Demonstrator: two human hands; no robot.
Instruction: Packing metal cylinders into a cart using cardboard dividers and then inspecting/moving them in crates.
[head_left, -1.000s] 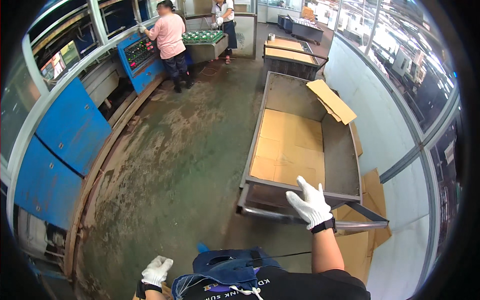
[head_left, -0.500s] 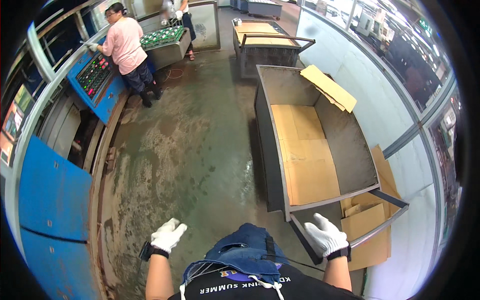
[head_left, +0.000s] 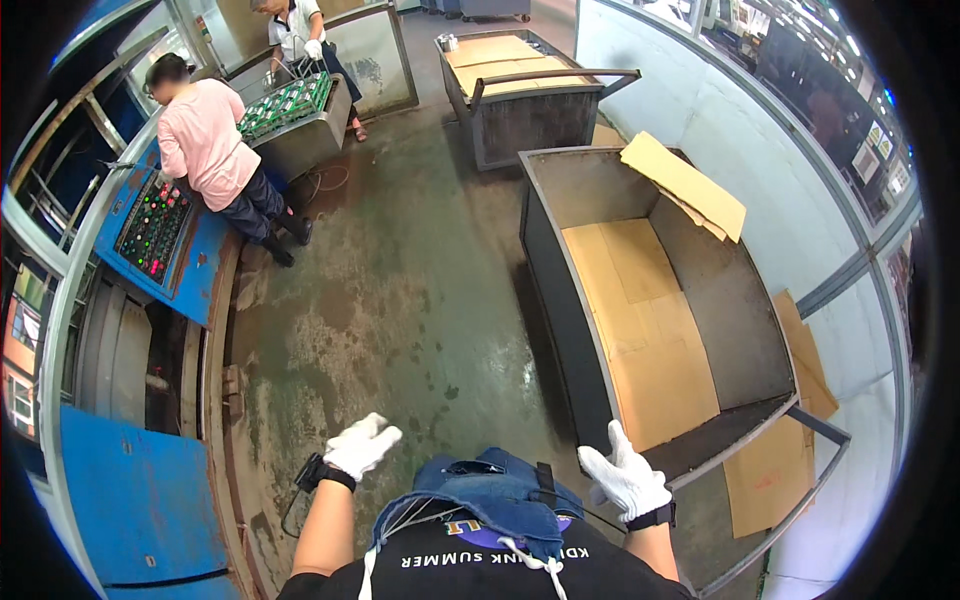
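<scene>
My left hand (head_left: 362,447), in a white knit glove, is held out over the wet green floor with its fingers apart and nothing in them. My right hand (head_left: 627,474), gloved the same way, is raised beside the near corner of a dark metal cart (head_left: 560,300). Its thumb and fingers are spread and it holds nothing. Flat sheets of brown cardboard (head_left: 655,375) line the bottom of that cart. More cardboard (head_left: 685,185) leans over its far right rim. The cart's bar handle (head_left: 775,535) sticks out to the right of my right hand.
A person in a pink top (head_left: 210,140) stands at a blue control panel (head_left: 155,225). Behind, another person (head_left: 297,35) is at a metal trough with green racks (head_left: 285,108). A second cart (head_left: 535,125) stands farther back. Blue cabinets (head_left: 140,490) line the left, a pale wall (head_left: 740,150) the right.
My right hand has moved left, off to the side of the cart handle. The person in pink has turned and leans toward the panel. The whole view has shifted, showing more of the far person.
</scene>
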